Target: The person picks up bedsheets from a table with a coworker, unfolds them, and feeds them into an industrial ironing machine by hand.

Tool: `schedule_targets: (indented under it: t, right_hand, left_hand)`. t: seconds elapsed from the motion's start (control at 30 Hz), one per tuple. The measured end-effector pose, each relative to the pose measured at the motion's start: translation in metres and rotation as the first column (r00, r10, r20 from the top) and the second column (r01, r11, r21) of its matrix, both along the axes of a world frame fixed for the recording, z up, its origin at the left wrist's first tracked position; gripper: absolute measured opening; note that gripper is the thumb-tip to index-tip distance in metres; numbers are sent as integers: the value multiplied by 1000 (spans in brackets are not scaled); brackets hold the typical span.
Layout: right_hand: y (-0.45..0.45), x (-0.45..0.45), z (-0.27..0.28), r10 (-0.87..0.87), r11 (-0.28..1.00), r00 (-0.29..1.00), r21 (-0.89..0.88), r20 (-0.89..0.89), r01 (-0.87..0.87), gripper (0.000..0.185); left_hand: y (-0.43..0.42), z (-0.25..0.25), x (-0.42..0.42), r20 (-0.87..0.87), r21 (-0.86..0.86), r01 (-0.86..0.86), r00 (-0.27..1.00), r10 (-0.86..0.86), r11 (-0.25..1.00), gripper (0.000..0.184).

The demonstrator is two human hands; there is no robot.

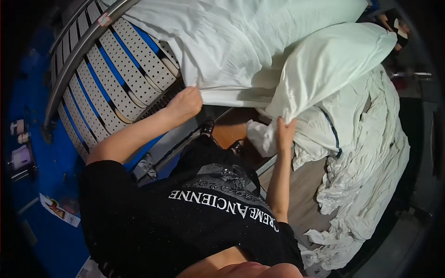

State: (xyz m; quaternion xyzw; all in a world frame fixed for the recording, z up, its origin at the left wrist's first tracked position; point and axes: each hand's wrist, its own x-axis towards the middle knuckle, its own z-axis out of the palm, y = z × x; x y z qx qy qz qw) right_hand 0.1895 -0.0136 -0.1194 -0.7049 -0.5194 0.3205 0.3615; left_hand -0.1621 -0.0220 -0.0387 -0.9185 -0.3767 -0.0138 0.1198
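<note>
My left hand (187,102) is closed on the lower edge of a white cloth (222,41), beside the perforated slats. To the right, my right hand (285,133) pinches a gathered part of the same or another white cloth; the folds do not show which. Above my right hand the fabric bulges into a smooth, rounded fold (331,65). Between my hands a strip of cloth runs roughly level. More white cloth (366,171) hangs crumpled on the right, with a dark band (332,129) near my right hand.
Curved perforated slats (111,69) and a metal rail (74,60) stand at the left over a blue surface (51,171). My sandalled feet show below the cloth. A wooden-looking surface (308,199) lies at the lower right. Part of another person (394,28) appears at the upper right.
</note>
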Motion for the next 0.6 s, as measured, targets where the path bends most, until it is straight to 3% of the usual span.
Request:
schedule_targets:
  t: [0.07,0.1,0.13,0.17,0.23,0.27,0.33,0.37,0.5,0.57,0.6]
  right_hand:
    - [-3,41,-5,-58,994,994,-93,-89,50,48]
    - [-11,55,-3,-63,994,991,-97,-117,51,48]
    - [-22,61,5,-98,980,995,-171,15,99,47]
    - [-30,67,-2,-108,978,994,-177,8,108,47]
    - [-38,77,-22,-203,938,957,-239,207,251,46]
    - [-39,81,-30,-235,936,956,-223,177,272,45]
    - [-38,79,-22,-243,933,950,-221,197,284,45]
    - [-37,78,-16,-244,932,945,-217,216,291,45]
    - [-37,74,-3,-211,915,947,-292,241,278,43]
    - [-34,79,-10,-157,910,952,-336,261,242,46]
    - [-30,81,-20,-163,908,952,-338,261,248,46]
  left_hand:
    - [-8,-12,-8,-45,-97,-44,998,40,994,14]
    - [-16,-9,-4,-201,-232,-117,977,71,966,17]
    - [-22,-6,-1,-357,-347,-208,931,77,915,20]
    - [-23,-5,5,-367,-248,-222,922,121,943,21]
    - [-10,-7,23,-325,-247,-175,942,89,953,17]
    - [-3,-9,32,-278,-240,-130,959,60,962,13]
    - [7,-50,50,-129,-380,-37,992,-13,924,8]
    - [8,-63,59,-251,-358,31,959,-129,933,10]
    - [31,-122,87,-308,-367,-4,944,-117,930,12]
    - [60,-154,91,-227,-242,58,967,-114,969,13]
    - [75,-171,89,-290,-179,23,954,-75,984,13]
